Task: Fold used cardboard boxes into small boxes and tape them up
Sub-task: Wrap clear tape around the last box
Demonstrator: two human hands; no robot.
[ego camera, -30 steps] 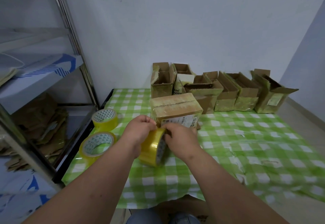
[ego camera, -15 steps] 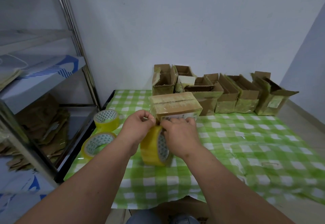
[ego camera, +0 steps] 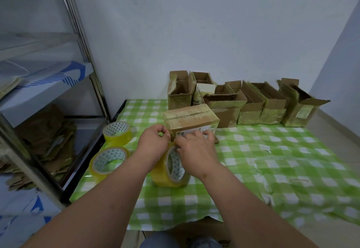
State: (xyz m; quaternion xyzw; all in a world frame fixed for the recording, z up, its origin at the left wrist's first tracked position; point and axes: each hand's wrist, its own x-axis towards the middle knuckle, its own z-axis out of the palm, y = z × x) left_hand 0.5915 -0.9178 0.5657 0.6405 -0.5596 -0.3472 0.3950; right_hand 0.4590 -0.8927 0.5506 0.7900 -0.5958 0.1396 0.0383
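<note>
Table (ego camera: 292, 150) under a green checked cloth carries everything. Along its far edge, against the wall, stands a row of open boxes (ego camera: 253, 107) with flaps up, not yet shut. Just in front of that row, toward the far left part of the table, sits the closed box (ego camera: 190, 118) in hand; its long axis runs left to right across the person, and its labelled near face looks back at them. Two spare tape rolls (ego camera: 116, 131) lie flat near the left edge.

Between the person and the box stands the working tape roll (ego camera: 171, 167), on edge, touching the cloth. Both hands meet above it, at the lower left corner of the near face. The right hand (ego camera: 196, 149) lies over the top of the roll with fingers stretched forward onto the label, pressing. The left hand (ego camera: 153, 142) is curled, thumb and forefinger pinching what is probably the free tape end, too thin to see plainly.

The box lies straight ahead of both hands, the right nearer. The coming pull likely follows the long axis, rightward along that face.
</note>
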